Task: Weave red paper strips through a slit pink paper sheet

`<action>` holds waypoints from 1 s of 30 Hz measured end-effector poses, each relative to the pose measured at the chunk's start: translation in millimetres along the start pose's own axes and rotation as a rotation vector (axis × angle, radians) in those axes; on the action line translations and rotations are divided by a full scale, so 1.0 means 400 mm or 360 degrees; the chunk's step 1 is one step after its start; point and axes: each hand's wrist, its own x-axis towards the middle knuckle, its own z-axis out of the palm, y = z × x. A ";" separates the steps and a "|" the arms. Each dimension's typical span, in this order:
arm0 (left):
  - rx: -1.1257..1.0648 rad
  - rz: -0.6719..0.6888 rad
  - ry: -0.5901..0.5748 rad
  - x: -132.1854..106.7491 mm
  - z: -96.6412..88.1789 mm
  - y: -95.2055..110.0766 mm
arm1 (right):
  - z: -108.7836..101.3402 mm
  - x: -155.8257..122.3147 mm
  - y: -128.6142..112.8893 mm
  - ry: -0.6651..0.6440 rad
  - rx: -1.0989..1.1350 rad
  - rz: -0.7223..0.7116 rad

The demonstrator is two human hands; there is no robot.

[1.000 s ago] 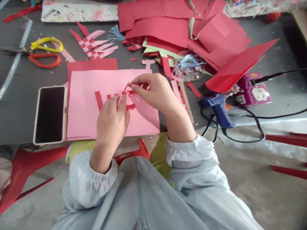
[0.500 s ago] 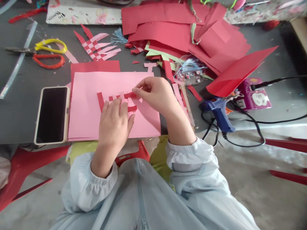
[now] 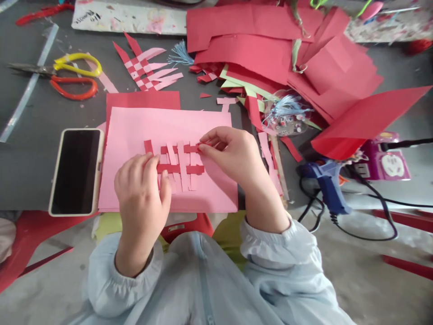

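A weave of red and pink paper strips [image 3: 179, 164] lies on a pink sheet [image 3: 135, 131] at the near table edge. My left hand [image 3: 142, 189] rests on the weave's left part, fingers curled down and pressing the strips. My right hand [image 3: 230, 151] pinches the right end of the upper red strip [image 3: 189, 148] between thumb and fingertips. A lower red strip [image 3: 184, 169] crosses the pink strips just below.
A phone [image 3: 75, 170] lies left of the pink sheet. Scissors with yellow and red handles [image 3: 72, 74] and a finished woven piece [image 3: 145, 70] lie behind. Red paper sheets [image 3: 270, 40] pile up at the back right. A blue glue gun [image 3: 326, 183] with cables lies right.
My left hand slid left off the weave's middle, uncovering the pink strips. My right hand laid the raised red strip flat and holds its right end. The view shifted slightly.
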 end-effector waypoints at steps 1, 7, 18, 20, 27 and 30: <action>0.0005 -0.0014 -0.0020 0.003 -0.001 -0.001 | 0.000 -0.002 0.000 -0.0003 0.0009 0.0009; 0.0029 0.0123 -0.0101 0.008 -0.007 0.009 | -0.001 -0.008 -0.002 -0.0015 0.0034 0.0029; 0.0120 0.0090 -0.0228 0.008 -0.006 0.022 | -0.010 -0.012 0.006 -0.0014 0.0041 0.0039; 0.0118 0.0096 -0.0234 0.008 -0.004 0.021 | -0.012 -0.013 0.009 -0.0009 0.0040 0.0029; 0.0141 0.0126 -0.0215 0.007 -0.002 0.025 | -0.021 -0.015 0.004 0.0000 0.0039 0.0051; 0.0147 0.0126 -0.0202 0.007 0.000 0.026 | -0.023 -0.014 0.004 -0.0005 0.0043 0.0055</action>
